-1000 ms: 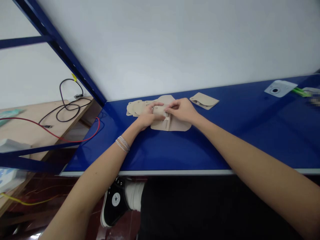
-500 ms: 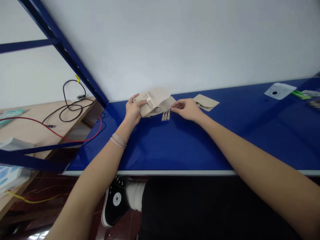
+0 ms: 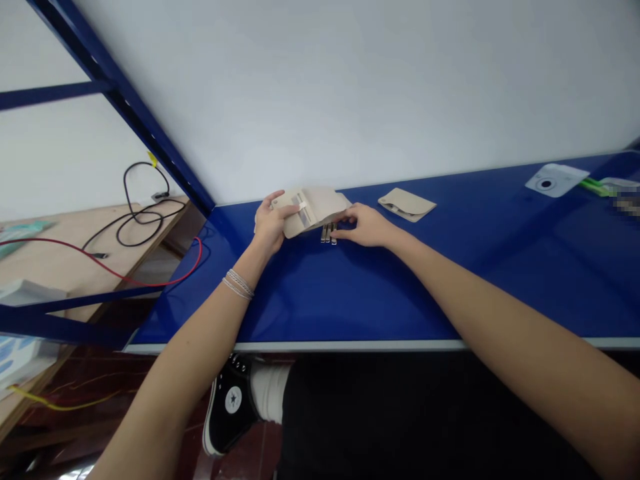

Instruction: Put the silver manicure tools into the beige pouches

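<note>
My left hand (image 3: 273,223) is closed around the left side of a beige folding case (image 3: 323,202) that looks like a wallet. Its thumb presses on a grey-and-white strip across the front. Below the lower right edge of the case, several small narrow metal pieces (image 3: 328,233) stick out; their kind is too small to tell. My right hand (image 3: 363,225) is at the right edge of the case, with bent fingers by the edge and the thumb beside the metal pieces. What lies between its fingers is hidden. A second beige case (image 3: 407,205) lies flat to the right.
The blue tabletop (image 3: 360,293) meets a white wall behind. A white camera-shaped item (image 3: 555,180) and a green object (image 3: 595,187) lie at the far right. On the left stand a blue frame (image 3: 130,100) and a wooden table (image 3: 65,260) with black and red cables.
The raised flap of the held case has come down and the case lies flatter. My right hand has moved slightly left, its thumb lower by the metal pieces. The second case shows more fully.
</note>
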Demonstrator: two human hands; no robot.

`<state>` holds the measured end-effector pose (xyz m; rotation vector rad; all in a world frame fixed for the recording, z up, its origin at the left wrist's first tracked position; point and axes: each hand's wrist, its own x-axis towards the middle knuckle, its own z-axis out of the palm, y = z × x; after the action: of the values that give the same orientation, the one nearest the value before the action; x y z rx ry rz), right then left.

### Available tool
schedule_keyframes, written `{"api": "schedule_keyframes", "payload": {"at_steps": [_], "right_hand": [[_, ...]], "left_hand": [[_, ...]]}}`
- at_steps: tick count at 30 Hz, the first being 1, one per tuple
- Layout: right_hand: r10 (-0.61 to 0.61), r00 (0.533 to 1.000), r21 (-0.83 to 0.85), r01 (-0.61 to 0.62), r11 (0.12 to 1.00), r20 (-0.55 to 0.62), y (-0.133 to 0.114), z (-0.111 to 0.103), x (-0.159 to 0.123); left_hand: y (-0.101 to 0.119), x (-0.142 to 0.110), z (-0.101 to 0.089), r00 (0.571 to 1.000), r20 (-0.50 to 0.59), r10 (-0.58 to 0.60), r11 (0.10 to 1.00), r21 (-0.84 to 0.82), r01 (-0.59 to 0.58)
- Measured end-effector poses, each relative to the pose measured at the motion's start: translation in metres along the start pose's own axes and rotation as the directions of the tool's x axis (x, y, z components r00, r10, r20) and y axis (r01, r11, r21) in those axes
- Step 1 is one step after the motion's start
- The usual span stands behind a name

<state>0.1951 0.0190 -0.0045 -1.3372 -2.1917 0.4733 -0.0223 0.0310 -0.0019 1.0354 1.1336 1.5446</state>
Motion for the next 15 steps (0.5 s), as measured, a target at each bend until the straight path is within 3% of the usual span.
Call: {"api": "schedule_keyframes", "payload": {"at_steps": [4, 8, 12, 15], "right_hand": [[0.082, 0.997, 0.044, -0.082, 0.996, 0.007, 0.0003, -0.0009, 0.0006], [0.150, 0.988, 0.201, -0.141, 0.969, -0.029, 0.0049, 0.0005, 0.0018], [0.241, 0.968, 0.396, -0.192, 0.898, -0.076, 0.0053, -0.0006, 0.0016], [0.338, 0.926, 0.510, -0.212, 0.834, -0.168, 0.0090, -0.0017, 0.0038]], "left_hand": [[0.0002, -0.0012, 0.0010, 0.999, -0.028, 0.015, 1.000, -0.022, -0.016], [0.0013, -0.0026, 0.0016, 0.999, -0.037, -0.023, 0.999, -0.027, 0.022], [0.0017, -0.0030, 0.0017, 0.996, -0.057, -0.065, 0.997, 0.035, 0.067], [0.0012, -0.0022, 0.0009, 0.997, -0.031, -0.076, 0.997, 0.023, 0.077]]}}
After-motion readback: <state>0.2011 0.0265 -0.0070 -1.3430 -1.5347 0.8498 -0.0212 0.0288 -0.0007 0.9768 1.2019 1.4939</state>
